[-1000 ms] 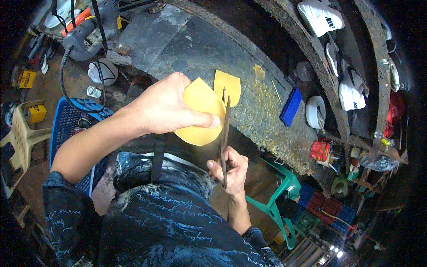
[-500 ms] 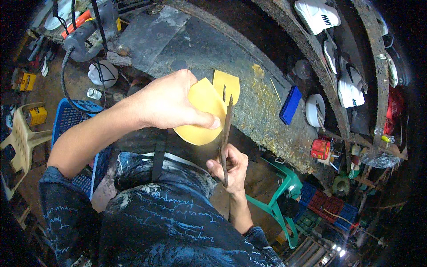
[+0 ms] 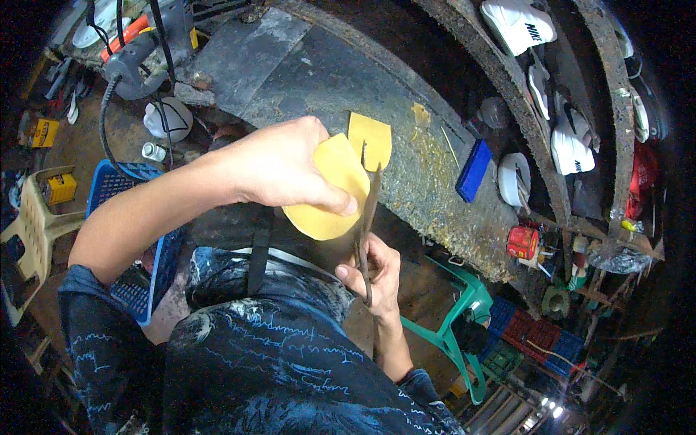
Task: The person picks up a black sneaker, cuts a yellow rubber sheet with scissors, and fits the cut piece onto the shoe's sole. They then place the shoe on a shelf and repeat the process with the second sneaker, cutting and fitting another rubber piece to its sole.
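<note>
My left hand (image 3: 286, 167) is closed on a yellow sheet piece (image 3: 341, 163) with a rounded edge and a pointed corner, thumb pressed across it. My right hand (image 3: 377, 283) grips dark metal scissors (image 3: 367, 239) held upright beside that piece's right edge, blades pointing away from me. Beyond their tips, a smaller yellow piece (image 3: 375, 130) lies on the worn grey bench (image 3: 268, 80); whether the tips touch either piece, I cannot tell.
A blue block (image 3: 475, 170) lies rightward on the bench. White shoes (image 3: 518, 29) stand on racks at right, near a red can (image 3: 522, 243). A blue basket (image 3: 138, 290) and beige chair (image 3: 32, 210) are left, a green chair (image 3: 464, 304) lower right, a corded grey tool (image 3: 130, 72) upper left.
Since a second ago, the held yellow piece and my left thumb have shifted slightly down, the piece's corner rightward. The scissor tips have come slightly toward me.
</note>
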`<state>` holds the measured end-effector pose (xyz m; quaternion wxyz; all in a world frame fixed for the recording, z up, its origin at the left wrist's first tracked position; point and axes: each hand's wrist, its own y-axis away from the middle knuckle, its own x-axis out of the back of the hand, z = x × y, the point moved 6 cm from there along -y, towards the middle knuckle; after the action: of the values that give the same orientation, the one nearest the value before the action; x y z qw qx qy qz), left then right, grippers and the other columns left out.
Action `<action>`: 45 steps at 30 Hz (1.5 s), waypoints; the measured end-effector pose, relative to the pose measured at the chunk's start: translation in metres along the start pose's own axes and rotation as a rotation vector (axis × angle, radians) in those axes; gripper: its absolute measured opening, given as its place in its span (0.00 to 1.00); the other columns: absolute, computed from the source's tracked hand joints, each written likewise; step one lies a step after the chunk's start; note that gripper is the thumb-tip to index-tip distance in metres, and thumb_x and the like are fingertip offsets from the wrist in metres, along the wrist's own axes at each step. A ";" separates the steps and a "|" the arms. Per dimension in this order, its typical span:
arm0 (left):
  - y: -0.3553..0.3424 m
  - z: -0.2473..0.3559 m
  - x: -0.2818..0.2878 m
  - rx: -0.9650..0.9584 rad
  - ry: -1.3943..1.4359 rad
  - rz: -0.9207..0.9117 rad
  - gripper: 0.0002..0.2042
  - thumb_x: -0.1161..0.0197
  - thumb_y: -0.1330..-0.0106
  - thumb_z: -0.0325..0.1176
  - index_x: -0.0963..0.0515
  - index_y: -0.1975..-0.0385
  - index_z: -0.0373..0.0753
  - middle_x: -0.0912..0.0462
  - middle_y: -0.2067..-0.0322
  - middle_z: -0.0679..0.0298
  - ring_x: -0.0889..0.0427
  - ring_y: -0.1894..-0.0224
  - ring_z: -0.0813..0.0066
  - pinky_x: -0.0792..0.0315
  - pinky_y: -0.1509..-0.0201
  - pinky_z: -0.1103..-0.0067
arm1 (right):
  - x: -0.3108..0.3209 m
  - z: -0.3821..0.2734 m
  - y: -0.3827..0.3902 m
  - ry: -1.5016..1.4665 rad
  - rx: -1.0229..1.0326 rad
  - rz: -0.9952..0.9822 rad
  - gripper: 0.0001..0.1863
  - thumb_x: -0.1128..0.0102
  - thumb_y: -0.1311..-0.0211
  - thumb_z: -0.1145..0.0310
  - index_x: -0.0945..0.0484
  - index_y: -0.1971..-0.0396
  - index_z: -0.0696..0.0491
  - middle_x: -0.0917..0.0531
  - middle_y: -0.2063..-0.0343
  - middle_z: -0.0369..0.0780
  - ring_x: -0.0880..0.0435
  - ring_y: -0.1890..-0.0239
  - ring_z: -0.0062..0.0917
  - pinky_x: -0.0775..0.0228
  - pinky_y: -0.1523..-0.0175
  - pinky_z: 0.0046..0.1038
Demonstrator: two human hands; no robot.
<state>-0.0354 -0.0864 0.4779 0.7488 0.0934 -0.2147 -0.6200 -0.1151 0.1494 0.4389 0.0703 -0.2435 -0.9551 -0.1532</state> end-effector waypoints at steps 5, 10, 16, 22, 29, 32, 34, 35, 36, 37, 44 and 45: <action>0.000 0.005 -0.001 -0.024 0.002 -0.019 0.19 0.18 0.47 0.46 0.10 0.71 0.33 0.10 0.75 0.61 0.13 0.75 0.75 0.19 0.65 0.76 | -0.005 -0.005 -0.002 -0.075 -0.008 0.014 0.23 0.17 0.46 0.63 0.28 0.76 0.56 0.24 0.75 0.33 0.26 0.73 0.15 0.31 0.68 0.23; 0.003 0.010 0.002 0.002 -0.025 -0.017 0.19 0.20 0.48 0.47 0.10 0.70 0.34 0.09 0.73 0.57 0.11 0.72 0.70 0.18 0.62 0.73 | -0.003 -0.005 -0.001 -0.003 0.021 0.047 0.23 0.18 0.46 0.62 0.29 0.78 0.56 0.25 0.77 0.32 0.30 0.75 0.15 0.39 0.72 0.24; 0.002 0.010 0.002 0.001 -0.008 -0.038 0.19 0.21 0.48 0.46 0.11 0.70 0.33 0.10 0.73 0.55 0.11 0.72 0.67 0.18 0.62 0.72 | 0.001 0.005 0.004 0.025 -0.027 0.069 0.23 0.18 0.46 0.65 0.29 0.81 0.54 0.27 0.83 0.31 0.33 0.79 0.15 0.42 0.74 0.24; -0.003 0.003 -0.001 0.013 -0.003 -0.055 0.18 0.22 0.48 0.44 0.11 0.71 0.33 0.10 0.74 0.56 0.11 0.73 0.68 0.19 0.63 0.72 | -0.002 0.014 0.009 0.034 -0.084 0.083 0.21 0.19 0.45 0.68 0.29 0.80 0.54 0.27 0.82 0.30 0.34 0.79 0.14 0.42 0.74 0.22; -0.003 0.006 -0.001 -0.007 -0.091 -0.089 0.16 0.18 0.47 0.42 0.10 0.70 0.35 0.10 0.75 0.60 0.12 0.74 0.74 0.19 0.66 0.74 | -0.003 0.001 0.002 -0.017 -0.011 0.041 0.22 0.18 0.45 0.65 0.28 0.80 0.55 0.26 0.81 0.31 0.31 0.78 0.14 0.39 0.73 0.23; -0.004 0.009 -0.001 -0.023 -0.118 -0.095 0.16 0.18 0.47 0.42 0.10 0.71 0.35 0.10 0.75 0.60 0.12 0.74 0.73 0.19 0.66 0.74 | -0.001 0.000 0.002 0.016 -0.021 0.045 0.22 0.18 0.46 0.64 0.28 0.79 0.55 0.25 0.81 0.32 0.31 0.78 0.14 0.39 0.74 0.23; -0.005 0.008 -0.001 -0.010 -0.120 -0.091 0.16 0.18 0.48 0.42 0.10 0.71 0.34 0.10 0.75 0.60 0.12 0.74 0.73 0.19 0.66 0.74 | 0.000 0.004 0.003 0.026 -0.031 0.052 0.22 0.18 0.47 0.64 0.28 0.79 0.55 0.25 0.81 0.32 0.32 0.78 0.14 0.39 0.74 0.24; -0.005 0.008 -0.001 -0.004 -0.119 -0.090 0.16 0.18 0.48 0.42 0.10 0.71 0.34 0.10 0.75 0.60 0.12 0.74 0.73 0.19 0.66 0.74 | 0.000 0.006 0.004 0.029 -0.039 0.056 0.21 0.18 0.47 0.64 0.28 0.80 0.55 0.25 0.81 0.32 0.32 0.78 0.14 0.39 0.74 0.24; -0.006 0.008 -0.001 -0.003 -0.107 -0.096 0.16 0.18 0.47 0.42 0.10 0.71 0.34 0.10 0.75 0.60 0.12 0.74 0.73 0.19 0.66 0.74 | -0.001 0.009 0.004 0.024 -0.054 0.060 0.21 0.19 0.47 0.65 0.28 0.80 0.55 0.25 0.82 0.32 0.32 0.78 0.14 0.39 0.74 0.24; -0.007 0.007 -0.002 -0.001 -0.094 -0.102 0.16 0.18 0.47 0.42 0.10 0.71 0.34 0.10 0.75 0.60 0.12 0.74 0.73 0.19 0.66 0.74 | 0.000 0.010 0.005 0.046 -0.041 0.069 0.21 0.19 0.46 0.65 0.28 0.80 0.55 0.25 0.82 0.32 0.32 0.79 0.14 0.39 0.74 0.24; -0.018 0.005 -0.002 0.032 -0.095 -0.208 0.16 0.17 0.46 0.43 0.10 0.69 0.35 0.09 0.73 0.62 0.12 0.73 0.75 0.19 0.65 0.75 | 0.003 0.016 0.008 0.023 -0.061 0.107 0.22 0.20 0.41 0.68 0.29 0.82 0.54 0.25 0.86 0.31 0.31 0.83 0.13 0.42 0.79 0.23; -0.021 0.004 -0.001 0.028 -0.105 -0.230 0.17 0.18 0.45 0.42 0.11 0.66 0.34 0.09 0.71 0.63 0.12 0.71 0.76 0.19 0.63 0.76 | 0.003 0.017 0.007 0.003 -0.071 0.105 0.22 0.21 0.40 0.68 0.29 0.82 0.54 0.25 0.86 0.31 0.31 0.84 0.13 0.43 0.79 0.23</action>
<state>-0.0556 -0.0896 0.4733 0.6591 0.0951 -0.2501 -0.7029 -0.1158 0.1620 0.4256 0.0711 -0.2956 -0.9349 -0.1833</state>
